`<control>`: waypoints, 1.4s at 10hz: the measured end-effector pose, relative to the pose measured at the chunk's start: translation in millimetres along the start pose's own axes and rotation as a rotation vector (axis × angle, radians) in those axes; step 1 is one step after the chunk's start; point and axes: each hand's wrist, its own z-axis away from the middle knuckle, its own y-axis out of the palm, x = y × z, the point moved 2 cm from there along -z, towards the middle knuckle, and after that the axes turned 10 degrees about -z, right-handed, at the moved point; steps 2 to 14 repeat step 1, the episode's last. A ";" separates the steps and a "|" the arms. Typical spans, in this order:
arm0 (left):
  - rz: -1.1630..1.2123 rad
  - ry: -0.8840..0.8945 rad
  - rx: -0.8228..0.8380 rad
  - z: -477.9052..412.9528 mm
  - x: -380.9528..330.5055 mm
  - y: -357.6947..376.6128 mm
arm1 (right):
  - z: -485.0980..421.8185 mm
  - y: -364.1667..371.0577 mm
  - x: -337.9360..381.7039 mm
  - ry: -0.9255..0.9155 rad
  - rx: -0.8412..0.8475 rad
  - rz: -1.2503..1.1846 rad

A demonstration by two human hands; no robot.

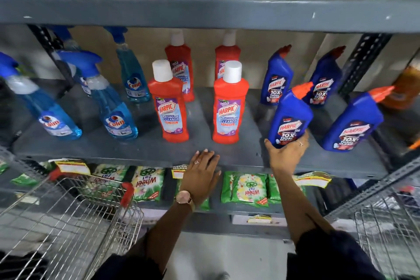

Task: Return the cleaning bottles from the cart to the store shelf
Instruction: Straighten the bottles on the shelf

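Right hand [286, 154] clamped round the base of a blue Harpic bottle [289, 116], fingers wrapped across the lower label, thumb on the near left corner. Bottle sits at the front of the grey shelf [141, 150]; whether its base is fully down, cannot tell, the palm hides it. Left hand [202, 173] lies flat, fingers spread loosely on the shelf's front lip, holding nothing.

Hard to make out: the top shelf bottles above the grip are cut off by the frame, only red, blue and pale green bases showing. Far left and far right edges are blurred; an orange container right of the grip is unreadable.

Right of the held bottle, another blue Harpic bottle [353, 124]; two more stand behind. Left of the grip, four red Harpic bathroom cleaners [170, 107] in two rows, then blue Colin spray bottles [113, 111].

Wire cart [68, 218] below and left of the left hand; its contents are not clear. Green Wheel detergent packs [246, 188] lie on the lower shelf beneath both hands. Pale floor below.
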 end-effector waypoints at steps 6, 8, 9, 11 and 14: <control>0.008 0.020 0.032 -1.7 1.1 -1.9 | 1.8 -2.3 7.0 0.020 0.023 -0.009; 0.008 0.020 0.032 -1.7 1.1 -1.9 | 1.8 -2.3 7.0 0.020 0.023 -0.009; 0.008 0.020 0.032 -1.7 1.1 -1.9 | 1.8 -2.3 7.0 0.020 0.023 -0.009; 0.008 0.020 0.032 -1.7 1.1 -1.9 | 1.8 -2.3 7.0 0.020 0.023 -0.009; 0.008 0.020 0.032 -1.7 1.1 -1.9 | 1.8 -2.3 7.0 0.020 0.023 -0.009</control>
